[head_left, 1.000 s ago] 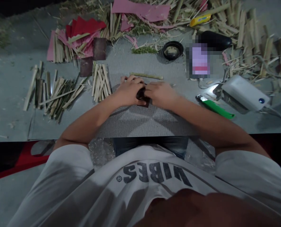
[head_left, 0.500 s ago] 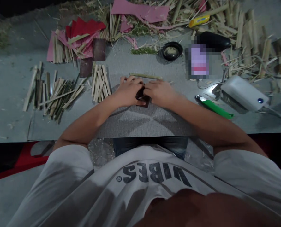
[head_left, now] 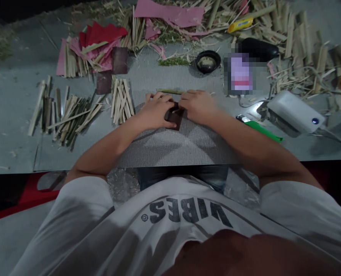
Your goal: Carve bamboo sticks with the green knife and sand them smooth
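Both my hands rest on the grey table (head_left: 170, 149) in front of me, close together. My left hand (head_left: 156, 110) and my right hand (head_left: 197, 105) press their curled fingers on a small dark brown piece of paper (head_left: 174, 117) that lies between them. A thin bamboo stick (head_left: 170, 91) lies just beyond my fingers. A row of cut bamboo strips (head_left: 121, 100) sits to the left of my left hand.
Piles of bamboo strips (head_left: 64, 113) lie at the left, red and pink paper sheets (head_left: 98, 42) behind them. A black bowl (head_left: 208, 61), a green-handled knife (head_left: 259, 129) and a white device (head_left: 292, 113) stand at the right. Bamboo scraps (head_left: 297, 34) cover the far right.
My right hand has shifted slightly away and up, so more of the dark paper shows between my hands. My left hand has stayed where it was.
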Demonstrator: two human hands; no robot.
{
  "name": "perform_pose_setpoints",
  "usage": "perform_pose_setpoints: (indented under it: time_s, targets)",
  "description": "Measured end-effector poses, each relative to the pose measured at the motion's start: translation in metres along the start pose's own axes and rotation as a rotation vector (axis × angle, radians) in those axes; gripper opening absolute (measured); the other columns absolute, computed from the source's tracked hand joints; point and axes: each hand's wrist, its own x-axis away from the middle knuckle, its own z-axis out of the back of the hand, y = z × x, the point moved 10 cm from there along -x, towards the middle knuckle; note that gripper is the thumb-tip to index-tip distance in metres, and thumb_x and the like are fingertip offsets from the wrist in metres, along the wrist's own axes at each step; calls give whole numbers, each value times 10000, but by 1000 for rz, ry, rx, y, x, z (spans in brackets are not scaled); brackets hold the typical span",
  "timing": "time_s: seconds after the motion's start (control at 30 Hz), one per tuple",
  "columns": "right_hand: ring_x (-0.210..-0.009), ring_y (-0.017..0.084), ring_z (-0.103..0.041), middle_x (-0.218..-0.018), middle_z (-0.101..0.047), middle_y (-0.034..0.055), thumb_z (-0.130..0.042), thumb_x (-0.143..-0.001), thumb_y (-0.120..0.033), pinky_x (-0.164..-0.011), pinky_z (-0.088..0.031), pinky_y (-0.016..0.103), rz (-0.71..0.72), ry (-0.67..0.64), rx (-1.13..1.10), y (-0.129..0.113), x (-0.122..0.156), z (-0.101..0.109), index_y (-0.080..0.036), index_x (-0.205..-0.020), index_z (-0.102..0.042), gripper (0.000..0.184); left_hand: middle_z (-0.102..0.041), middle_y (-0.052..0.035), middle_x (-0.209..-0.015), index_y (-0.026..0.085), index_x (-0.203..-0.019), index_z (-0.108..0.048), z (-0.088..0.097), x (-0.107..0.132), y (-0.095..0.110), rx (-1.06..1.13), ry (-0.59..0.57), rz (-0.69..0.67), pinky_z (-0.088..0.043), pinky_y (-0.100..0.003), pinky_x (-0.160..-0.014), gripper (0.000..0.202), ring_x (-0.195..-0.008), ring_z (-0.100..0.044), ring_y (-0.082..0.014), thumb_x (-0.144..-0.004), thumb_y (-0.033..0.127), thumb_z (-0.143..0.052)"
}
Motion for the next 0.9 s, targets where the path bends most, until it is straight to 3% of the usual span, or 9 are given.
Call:
perform_pose_setpoints:
  time_s: [0.17,0.37,0.53,0.73,0.9]
  targets:
    - [-1257,355,-773,-1378,-910,199,-616,-1152,-33,-1042,-530,457,108,-54,-44,-20,3,-6,-157,-1333,-939,390,-749,-220,-1820,204,-1578,-895,-1,0,0,-11,-16,-1,-385,-776,-1390,708,-1725,-554,-564,-1008,583,-1073]
    - [-1268,368,-760,-1403,-890,245,-570,-1168,-4,-1011,-521,480,-1,-46,-16,-5,0,2,-99,-1343,-929,411,-730,-231,-1826,213,-1599,-888,-1,0,0,-6,-27,6,-386,-784,-1389,705,-1745,-536,-586,-1027,589,-1055]
    - [-1267,351,-769,-1383,-907,212,-648,-1174,-58,-1032,-526,454,120,-89,-28,-26,3,-4,-125,-1360,-939,352,-753,-206,-1811,230,-1563,-899,0,0,1,14,-26,-5,-385,-772,-1410,692,-1739,-554,-562,-995,586,-1071]
    - [-1282,374,-773,-1396,-899,233,-574,-1175,-17,-997,-498,462,-3,-32,-8,-3,0,0,-115,-1366,-940,424,-747,-213,-1807,225,-1623,-886,0,1,0,-15,-9,5,-397,-771,-1391,738,-1726,-558,-565,-997,565,-1078]
    - [-1267,348,-772,-1409,-901,212,-675,-1190,-71,-1029,-508,445,114,-74,-60,-27,3,-2,-125,-1370,-938,324,-741,-213,-1824,233,-1603,-896,0,1,0,-10,-23,0,-401,-785,-1407,721,-1723,-567,-563,-995,575,-1075]
